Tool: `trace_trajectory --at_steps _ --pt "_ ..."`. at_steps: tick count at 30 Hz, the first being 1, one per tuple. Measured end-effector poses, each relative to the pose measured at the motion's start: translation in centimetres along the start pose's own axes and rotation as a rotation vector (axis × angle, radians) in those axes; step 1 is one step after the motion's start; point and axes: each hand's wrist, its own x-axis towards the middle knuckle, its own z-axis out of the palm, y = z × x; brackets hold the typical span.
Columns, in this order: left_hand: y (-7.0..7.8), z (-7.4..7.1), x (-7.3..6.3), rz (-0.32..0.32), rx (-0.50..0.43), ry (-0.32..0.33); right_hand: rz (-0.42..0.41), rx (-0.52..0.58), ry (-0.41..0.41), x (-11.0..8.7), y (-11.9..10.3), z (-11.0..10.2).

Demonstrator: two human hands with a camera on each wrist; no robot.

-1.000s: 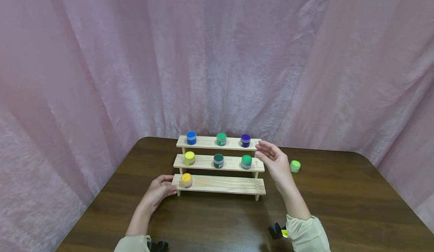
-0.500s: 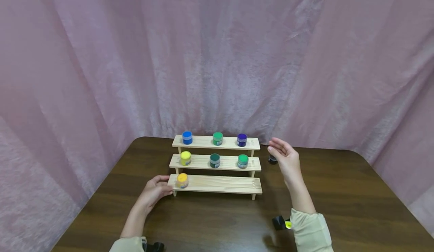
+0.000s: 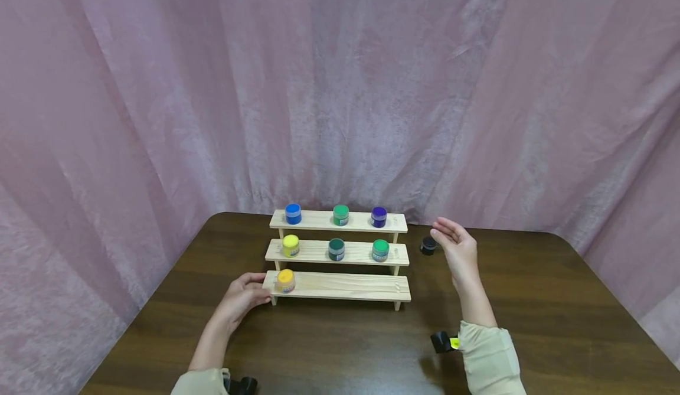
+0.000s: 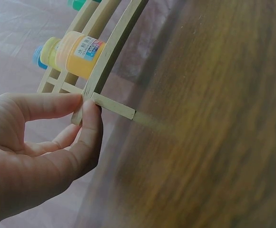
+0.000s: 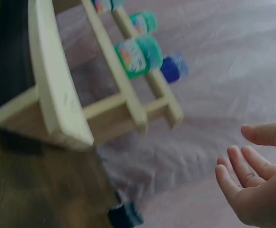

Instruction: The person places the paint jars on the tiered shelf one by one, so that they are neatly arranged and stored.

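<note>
A three-tier wooden display stand (image 3: 345,286) holds several small paint jars. My left hand (image 3: 241,302) pinches the left end of its lowest shelf, beside an orange-yellow paint jar (image 4: 78,54). My right hand (image 3: 459,252) is held apart from the stand, off its right side, with relaxed fingers and nothing between them. A black-lidded paint jar (image 3: 428,245) stands on the table just left of those fingers. The middle shelf carries a yellow jar (image 3: 290,245), a dark green jar (image 3: 336,250) and a green jar (image 3: 379,250).
On the top shelf are a blue jar (image 3: 293,214), another green jar (image 3: 340,215) and a purple jar (image 3: 379,217). The brown wooden table (image 3: 329,348) ends at a pink curtain (image 3: 340,88) behind the stand.
My right hand has moved right, away from the stand's upper shelves. The black-lidded jar has come into sight, while the light green jar is now hidden. My left hand keeps its grip.
</note>
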Motion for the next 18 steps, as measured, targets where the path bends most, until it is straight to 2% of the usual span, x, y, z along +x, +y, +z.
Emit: trace_trajectory --at_steps 9,18 --pt "-0.1 0.0 0.0 -0.005 -0.008 0.003 0.007 0.054 0.107 1.1 2.3 -1.2" --pt "-0.1 0.0 0.1 -0.005 -0.015 0.001 -0.018 -0.023 0.169 1.8 4.0 -1.7"
